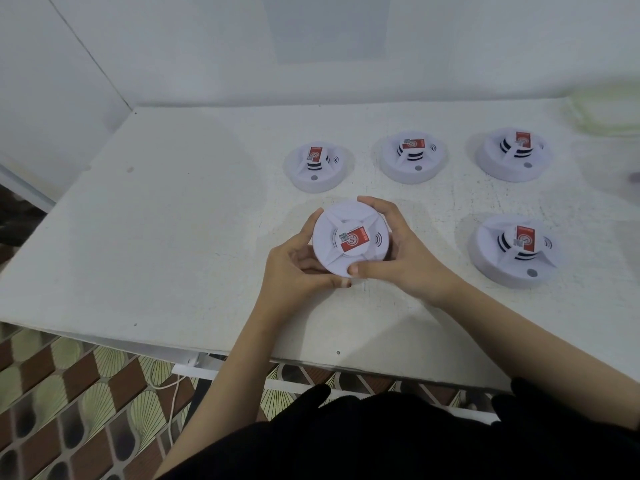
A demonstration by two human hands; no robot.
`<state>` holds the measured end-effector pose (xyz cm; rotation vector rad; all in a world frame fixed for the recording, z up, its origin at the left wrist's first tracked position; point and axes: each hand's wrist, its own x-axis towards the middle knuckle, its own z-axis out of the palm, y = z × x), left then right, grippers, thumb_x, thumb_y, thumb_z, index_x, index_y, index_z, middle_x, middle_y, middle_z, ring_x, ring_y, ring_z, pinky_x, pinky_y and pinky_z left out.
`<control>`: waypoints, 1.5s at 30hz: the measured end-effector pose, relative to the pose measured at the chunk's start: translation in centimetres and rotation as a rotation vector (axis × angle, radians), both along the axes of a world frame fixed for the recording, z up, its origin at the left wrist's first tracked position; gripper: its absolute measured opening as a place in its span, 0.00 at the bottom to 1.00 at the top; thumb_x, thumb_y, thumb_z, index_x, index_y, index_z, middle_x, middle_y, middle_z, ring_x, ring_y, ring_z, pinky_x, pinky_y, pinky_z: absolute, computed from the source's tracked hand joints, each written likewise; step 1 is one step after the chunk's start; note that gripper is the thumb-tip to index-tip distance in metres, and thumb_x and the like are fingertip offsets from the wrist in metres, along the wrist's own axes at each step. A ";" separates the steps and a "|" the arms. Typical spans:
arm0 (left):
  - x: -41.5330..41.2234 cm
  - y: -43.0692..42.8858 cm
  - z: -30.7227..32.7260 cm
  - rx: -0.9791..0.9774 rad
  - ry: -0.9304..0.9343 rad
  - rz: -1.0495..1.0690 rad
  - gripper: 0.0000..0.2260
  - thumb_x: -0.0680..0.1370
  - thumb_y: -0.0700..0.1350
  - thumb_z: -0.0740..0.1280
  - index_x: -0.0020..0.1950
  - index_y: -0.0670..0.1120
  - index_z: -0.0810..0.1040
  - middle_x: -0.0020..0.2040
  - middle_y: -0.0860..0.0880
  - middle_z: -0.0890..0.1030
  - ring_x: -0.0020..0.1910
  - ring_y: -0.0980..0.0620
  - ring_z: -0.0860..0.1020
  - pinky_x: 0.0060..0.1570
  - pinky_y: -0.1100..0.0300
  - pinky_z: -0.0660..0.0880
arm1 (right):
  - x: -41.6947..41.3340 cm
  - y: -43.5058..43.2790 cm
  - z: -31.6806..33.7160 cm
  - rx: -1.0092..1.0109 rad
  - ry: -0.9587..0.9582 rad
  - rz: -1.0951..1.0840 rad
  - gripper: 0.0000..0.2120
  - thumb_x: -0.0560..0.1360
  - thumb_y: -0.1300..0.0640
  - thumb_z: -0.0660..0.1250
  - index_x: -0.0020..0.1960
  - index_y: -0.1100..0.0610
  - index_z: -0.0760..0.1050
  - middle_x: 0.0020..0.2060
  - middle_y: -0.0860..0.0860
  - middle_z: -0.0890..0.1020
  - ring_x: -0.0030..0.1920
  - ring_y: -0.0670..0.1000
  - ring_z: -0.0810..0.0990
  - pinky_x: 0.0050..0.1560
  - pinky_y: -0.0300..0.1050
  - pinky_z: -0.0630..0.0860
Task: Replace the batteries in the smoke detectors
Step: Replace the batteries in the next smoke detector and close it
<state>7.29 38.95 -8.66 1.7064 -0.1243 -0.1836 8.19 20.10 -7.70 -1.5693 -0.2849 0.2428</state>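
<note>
You hold one smoke detector (351,239) between both hands over the front middle of the white tabletop (173,220), its face turned up toward you so that the red label and the small code sticker at its centre show. Your left hand (298,261) grips the left and lower edge, fingers curled under the rim and the thumb lying along the bottom. Your right hand (394,251) grips the right side, fingers wrapped over the top edge and the thumb pressed on the lower face. Whether the held unit touches the tabletop cannot be told. Four more units sit flat on the tabletop, each with a red label on its raised centre: the back-left detector (318,166), the back-middle detector (412,156) and the back-right detector (512,154) form a row just beyond your hands, and the near-right detector (516,251) sits well to the right of your right hand. A blurred pale green thing (606,109) lies at the far right corner. Below the front edge you can see patterned floor tiles (69,393) and a white cable (173,389).
</note>
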 end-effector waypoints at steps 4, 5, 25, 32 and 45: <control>0.0 -0.1 0.0 0.007 -0.005 0.004 0.40 0.64 0.31 0.79 0.74 0.46 0.69 0.58 0.45 0.83 0.55 0.46 0.83 0.51 0.42 0.81 | 0.0 0.0 -0.1 0.008 -0.004 0.009 0.40 0.65 0.72 0.74 0.68 0.48 0.61 0.63 0.49 0.70 0.63 0.48 0.73 0.60 0.50 0.76; 0.0 0.0 0.0 0.010 -0.003 0.008 0.41 0.64 0.30 0.79 0.74 0.46 0.69 0.58 0.45 0.83 0.55 0.46 0.83 0.52 0.42 0.80 | 0.0 0.0 -0.1 0.010 -0.001 0.011 0.40 0.65 0.73 0.74 0.68 0.49 0.61 0.63 0.49 0.70 0.63 0.48 0.73 0.60 0.50 0.76; -0.2 0.0 0.6 0.005 -0.019 0.038 0.44 0.63 0.27 0.77 0.76 0.46 0.66 0.54 0.50 0.84 0.51 0.51 0.84 0.47 0.61 0.80 | 0.7 -1.7 0.1 0.189 0.221 0.195 0.37 0.70 0.70 0.63 0.72 0.42 0.59 0.61 0.52 0.78 0.59 0.54 0.78 0.55 0.48 0.77; -0.1 -0.1 0.4 0.003 -0.015 0.040 0.44 0.64 0.28 0.78 0.76 0.47 0.65 0.55 0.49 0.85 0.51 0.49 0.84 0.50 0.56 0.81 | 0.8 -1.7 0.1 0.221 0.230 0.191 0.37 0.69 0.71 0.62 0.72 0.42 0.60 0.58 0.53 0.80 0.55 0.52 0.80 0.53 0.46 0.78; -0.1 -0.1 0.4 0.016 -0.024 0.048 0.45 0.63 0.28 0.78 0.76 0.47 0.65 0.55 0.49 0.84 0.51 0.51 0.84 0.49 0.59 0.81 | 0.6 -1.6 0.3 0.209 0.221 0.180 0.37 0.69 0.70 0.62 0.71 0.42 0.61 0.57 0.53 0.80 0.54 0.51 0.80 0.52 0.45 0.78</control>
